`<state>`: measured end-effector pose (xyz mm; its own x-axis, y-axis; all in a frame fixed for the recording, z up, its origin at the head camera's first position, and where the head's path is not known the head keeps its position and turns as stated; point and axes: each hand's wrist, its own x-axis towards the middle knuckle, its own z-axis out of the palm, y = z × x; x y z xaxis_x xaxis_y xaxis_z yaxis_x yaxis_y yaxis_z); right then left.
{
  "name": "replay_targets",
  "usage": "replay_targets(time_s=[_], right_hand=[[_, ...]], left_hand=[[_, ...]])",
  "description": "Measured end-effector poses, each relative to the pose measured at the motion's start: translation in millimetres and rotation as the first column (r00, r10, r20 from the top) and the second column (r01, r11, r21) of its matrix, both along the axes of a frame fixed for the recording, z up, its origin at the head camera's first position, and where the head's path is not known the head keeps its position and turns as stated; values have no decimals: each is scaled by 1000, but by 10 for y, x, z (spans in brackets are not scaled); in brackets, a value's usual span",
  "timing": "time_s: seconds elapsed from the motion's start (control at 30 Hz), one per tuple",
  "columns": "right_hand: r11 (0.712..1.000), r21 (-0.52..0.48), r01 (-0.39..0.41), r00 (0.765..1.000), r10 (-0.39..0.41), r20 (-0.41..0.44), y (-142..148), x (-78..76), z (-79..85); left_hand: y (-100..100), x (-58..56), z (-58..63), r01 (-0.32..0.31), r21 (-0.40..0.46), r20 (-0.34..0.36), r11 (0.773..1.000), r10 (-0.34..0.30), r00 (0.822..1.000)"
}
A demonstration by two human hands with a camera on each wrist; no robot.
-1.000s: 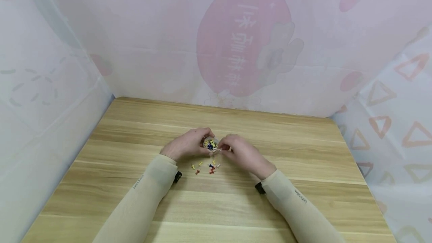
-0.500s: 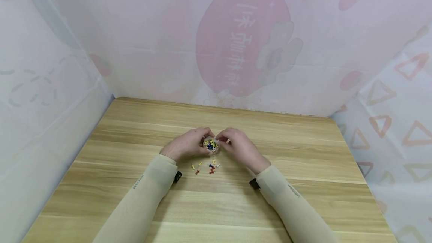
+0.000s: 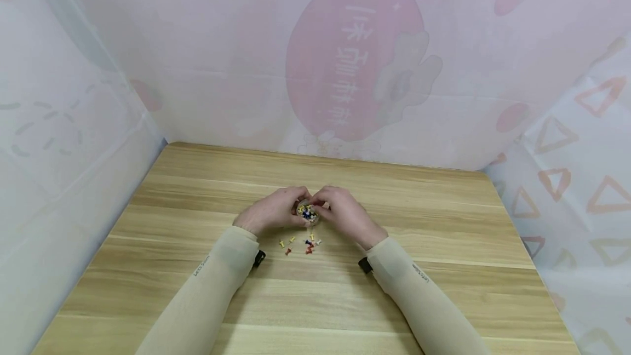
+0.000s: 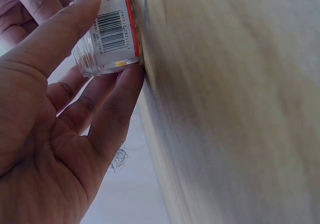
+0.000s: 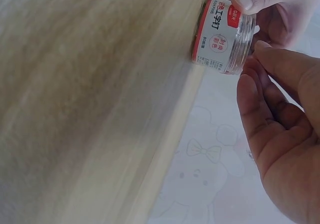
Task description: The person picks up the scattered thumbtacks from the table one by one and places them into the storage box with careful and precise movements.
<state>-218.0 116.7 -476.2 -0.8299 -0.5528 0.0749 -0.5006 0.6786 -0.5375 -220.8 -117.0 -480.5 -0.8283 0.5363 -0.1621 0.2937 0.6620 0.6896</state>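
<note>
A small clear jar of push pins (image 4: 112, 32), with a white and red label, sits at the middle of the table with its mouth up. My left hand (image 3: 276, 210) holds it from the left, thumb on the near side and fingers round the far side. Yellow, blue and white pins (image 3: 308, 213) show inside. From the right, my right hand (image 3: 345, 215) reaches over the rim with thumb and fingertips pinched at the mouth. A whitish push pin shows at those fingertips in the head view, mostly hidden by them.
Several loose push pins lie on the wooden table (image 3: 315, 300) just in front of the jar: yellow (image 3: 292, 239), red (image 3: 288, 251), blue (image 3: 308, 242) and white (image 3: 318, 242). Printed fabric walls (image 3: 236, 81) enclose the table's back and sides.
My right hand has moved left and slightly up, from beside the jar to over its mouth. The left hand, the jar and the loose pins stay in place.
</note>
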Motion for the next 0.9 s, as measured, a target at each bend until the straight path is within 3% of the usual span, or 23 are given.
replay_targets(time_s=[0.3,0.9], right_hand=[[998,54,-25,999,27,-30,93,87,62],[957,199,-210,963,238,-130,169,382,60]], left_hand=[[2,13,3,2,18,-10,1000,-1,1000],[5,16,-17,-10,20,-10,1000,10,1000]])
